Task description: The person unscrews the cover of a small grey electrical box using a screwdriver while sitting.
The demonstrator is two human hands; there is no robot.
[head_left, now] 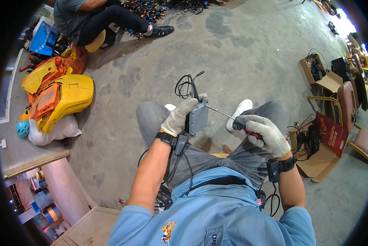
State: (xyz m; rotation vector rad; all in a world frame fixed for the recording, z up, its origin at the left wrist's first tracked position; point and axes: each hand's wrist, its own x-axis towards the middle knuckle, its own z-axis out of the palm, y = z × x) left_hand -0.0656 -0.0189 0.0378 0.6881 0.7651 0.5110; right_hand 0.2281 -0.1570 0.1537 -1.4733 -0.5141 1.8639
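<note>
In my gloved left hand (179, 117) is a flat grey rectangular box (199, 118), gripped by its left side and tilted up above my lap. A looped black cable (187, 87) with a plug at its end rises from beyond that hand. My right hand (265, 133), gloved too, is closed round the black and red handle of a screwdriver (222, 111). Its long metal shaft points left, and the tip meets the box's upper right corner. Whether a screw sits under the tip is too small to tell.
Yellow and orange plastic shells (71, 96) are piled at the left. Another person (106, 22) sits at the far left near heaped cables and connectors (149, 10). To my right stand an open cardboard box (315, 164) holding black cables, a second carton (321, 76) and a chair (347, 102).
</note>
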